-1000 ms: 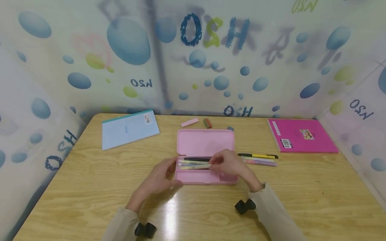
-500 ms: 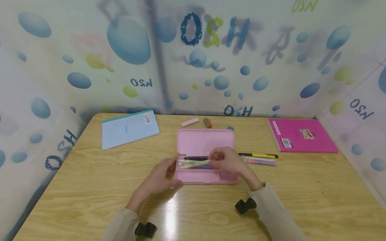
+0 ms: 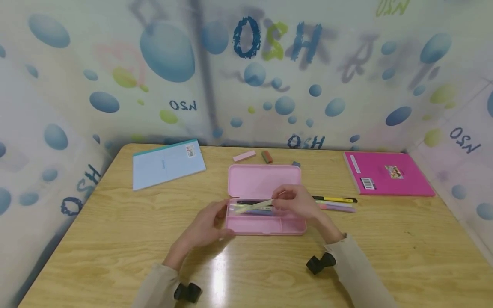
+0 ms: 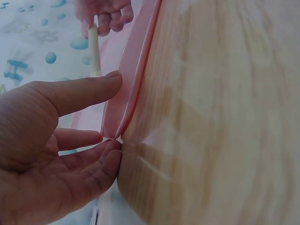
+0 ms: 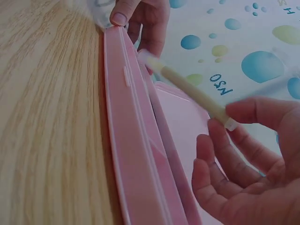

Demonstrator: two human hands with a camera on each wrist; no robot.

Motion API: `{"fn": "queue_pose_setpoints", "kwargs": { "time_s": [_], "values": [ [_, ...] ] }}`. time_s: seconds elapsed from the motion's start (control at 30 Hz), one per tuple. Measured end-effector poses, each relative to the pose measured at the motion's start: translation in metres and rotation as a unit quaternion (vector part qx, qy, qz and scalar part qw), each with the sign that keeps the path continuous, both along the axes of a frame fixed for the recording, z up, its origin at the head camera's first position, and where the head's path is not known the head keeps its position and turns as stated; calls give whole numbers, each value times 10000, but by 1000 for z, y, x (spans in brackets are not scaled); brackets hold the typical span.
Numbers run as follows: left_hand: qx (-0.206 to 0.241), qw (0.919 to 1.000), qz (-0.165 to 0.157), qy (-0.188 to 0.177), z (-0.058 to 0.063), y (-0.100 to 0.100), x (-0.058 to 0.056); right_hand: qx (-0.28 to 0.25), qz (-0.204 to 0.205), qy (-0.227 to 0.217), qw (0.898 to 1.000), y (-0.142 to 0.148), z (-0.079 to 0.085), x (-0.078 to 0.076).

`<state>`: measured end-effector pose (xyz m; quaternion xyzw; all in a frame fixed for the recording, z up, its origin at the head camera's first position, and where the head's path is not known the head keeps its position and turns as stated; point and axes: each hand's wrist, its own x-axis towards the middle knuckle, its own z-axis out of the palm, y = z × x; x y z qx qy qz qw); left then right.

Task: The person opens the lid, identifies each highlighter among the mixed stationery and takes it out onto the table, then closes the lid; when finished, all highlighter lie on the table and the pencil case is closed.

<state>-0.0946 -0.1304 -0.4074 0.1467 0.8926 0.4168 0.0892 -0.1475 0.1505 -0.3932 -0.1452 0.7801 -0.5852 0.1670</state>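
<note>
An open pink pencil case lies on the table, its lid folded back. My left hand grips the left end of the case, thumb at the front and fingers around the side. Above the case my right hand pinches the end of a pale yellow pen between thumb and fingers. The pen slants, its far end low over the back compartment. In that compartment lie a black pen and several other pens, partly hidden by the right hand and the held pen.
Right of the case lie a yellow-and-black pen and pastel pens. Behind it are a pink bar, a green-and-orange block and a small blue-grey piece. A blue notebook and a magenta book flank them.
My right hand has risen a little and moved right, lifting its end of the pale yellow pen off the other pens. The left hand has stayed on the case.
</note>
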Motion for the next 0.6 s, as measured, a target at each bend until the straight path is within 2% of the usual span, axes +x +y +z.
{"fn": "queue_pose_setpoints", "kwargs": {
  "time_s": [0.23, 0.4, 0.6],
  "values": [
    [-3, 10000, -11, 1, 0, 0, 0, -30, -491, 531, 9974, 11, 5, 2],
    [-15, 10000, -11, 8, 1, 1, 1, -282, -506, 879, 9944, 25, 12, 4],
    [-22, 10000, -30, 49, 1, 1, 1, -176, -669, 1425, 9874, 44, 19, 8]
  ]
}}
